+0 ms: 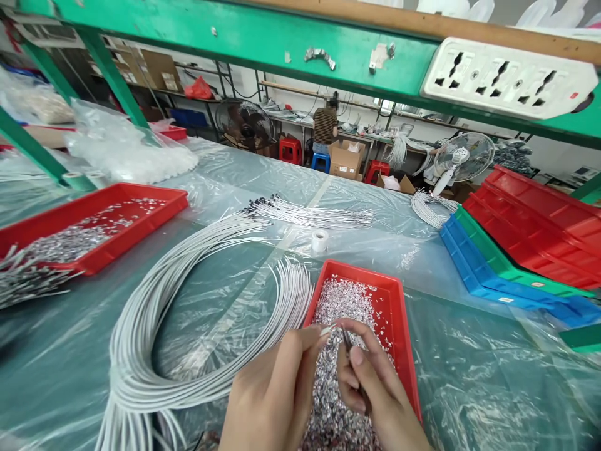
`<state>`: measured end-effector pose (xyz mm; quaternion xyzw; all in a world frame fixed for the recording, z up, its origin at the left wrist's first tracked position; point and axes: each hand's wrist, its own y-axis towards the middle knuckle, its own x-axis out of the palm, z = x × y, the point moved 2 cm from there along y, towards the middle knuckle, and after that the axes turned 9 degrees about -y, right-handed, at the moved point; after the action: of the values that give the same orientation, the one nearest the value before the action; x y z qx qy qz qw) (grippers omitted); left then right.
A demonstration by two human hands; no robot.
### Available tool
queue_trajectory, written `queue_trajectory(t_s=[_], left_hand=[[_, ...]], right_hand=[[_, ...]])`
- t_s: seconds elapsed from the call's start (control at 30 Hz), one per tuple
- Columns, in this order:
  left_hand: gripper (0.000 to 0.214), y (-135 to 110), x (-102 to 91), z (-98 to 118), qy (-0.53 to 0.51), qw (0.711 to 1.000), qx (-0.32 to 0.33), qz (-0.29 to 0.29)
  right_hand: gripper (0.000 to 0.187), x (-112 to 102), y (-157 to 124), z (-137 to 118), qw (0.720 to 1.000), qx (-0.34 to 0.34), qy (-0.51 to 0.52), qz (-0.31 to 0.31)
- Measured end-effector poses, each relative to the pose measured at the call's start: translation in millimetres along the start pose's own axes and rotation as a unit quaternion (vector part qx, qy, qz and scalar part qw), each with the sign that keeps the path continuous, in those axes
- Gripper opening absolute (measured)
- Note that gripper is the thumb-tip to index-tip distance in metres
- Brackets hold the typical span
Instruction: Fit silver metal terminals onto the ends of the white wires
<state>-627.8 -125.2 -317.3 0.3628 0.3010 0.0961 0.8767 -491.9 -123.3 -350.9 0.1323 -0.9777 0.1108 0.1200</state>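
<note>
My left hand (277, 382) is closed, pinching the end of a thin white wire (327, 329) between thumb and forefinger. Facing it, my right hand (382, 382) grips slim dark tweezers (347, 341), their tips close to the wire end. I cannot tell whether the tips touch it. Both hands are above a red tray (407, 338) of small shiny metal pieces (342, 300). A large looped bundle of white wires (136, 357) lies to the left, its cut ends beside the tray.
Behind the tray stand a white roll (320, 240) and a row of dark-tipped wires (314, 216). Another red tray (136, 241) of metal pieces is at left. Stacked bins (530, 244) are at right. A green beam with a power strip (507, 78) crosses above. A person (325, 125) is far back.
</note>
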Motion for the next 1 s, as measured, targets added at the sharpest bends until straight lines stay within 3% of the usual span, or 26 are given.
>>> queue_trajectory(t_s=[0.1,0.2,0.43,0.73,1.0], left_hand=[[0.012,-2,1.0,1,-0.009,1.000,0.007,-0.014],[0.014,-5,6.5,1,0.005,0.999,0.028,-0.034],[0.026,-10,13.0,0,0.002,0.994,0.037,-0.106],[0.032,-9,16.2,2,0.010,0.989,0.033,-0.143],[0.032,-11,15.2,0,0.008,0.987,0.046,-0.155]], right_hand=[[0.040,-6,-3,-6,0.996,-0.066,-0.028,0.061],[0.033,-12,-5,-9,0.992,-0.070,-0.066,0.085],[0.022,-11,4,-6,0.998,-0.049,-0.028,0.022],[0.017,-16,5,-9,0.998,-0.052,-0.015,0.026],[0.015,-22,9,-11,0.999,-0.040,-0.011,-0.009]])
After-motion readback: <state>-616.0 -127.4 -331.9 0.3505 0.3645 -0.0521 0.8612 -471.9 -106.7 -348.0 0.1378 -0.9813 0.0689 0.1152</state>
